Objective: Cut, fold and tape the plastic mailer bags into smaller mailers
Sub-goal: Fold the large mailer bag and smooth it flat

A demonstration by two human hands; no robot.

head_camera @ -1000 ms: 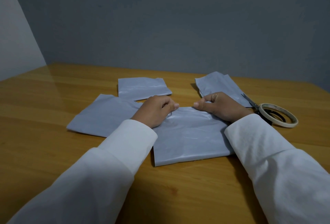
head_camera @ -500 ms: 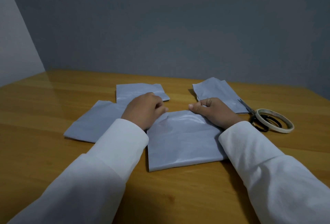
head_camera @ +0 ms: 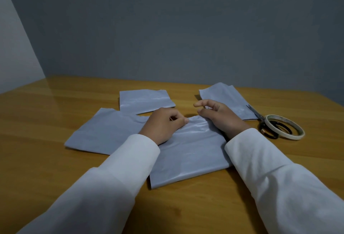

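Observation:
A grey plastic mailer piece (head_camera: 188,157) lies flat on the wooden table (head_camera: 46,122) in front of me. My left hand (head_camera: 162,126) sits on its far left corner, fingers curled and thumb pinching the far edge. My right hand (head_camera: 220,117) rests with its heel on the far right corner. Its forefinger and thumb are lifted apart just above the edge and hold nothing. Scissors (head_camera: 257,115) and a tape roll (head_camera: 284,127) lie to the right of my right hand.
Three more grey mailer pieces lie around: one to the left (head_camera: 104,133), partly under the central piece, one behind my left hand (head_camera: 145,100), one behind my right hand (head_camera: 225,94). A grey wall closes the table's far side.
My right hand has let go of the mailer's far edge and lifted its fingers. My left hand still pinches the edge. The view has shifted slightly.

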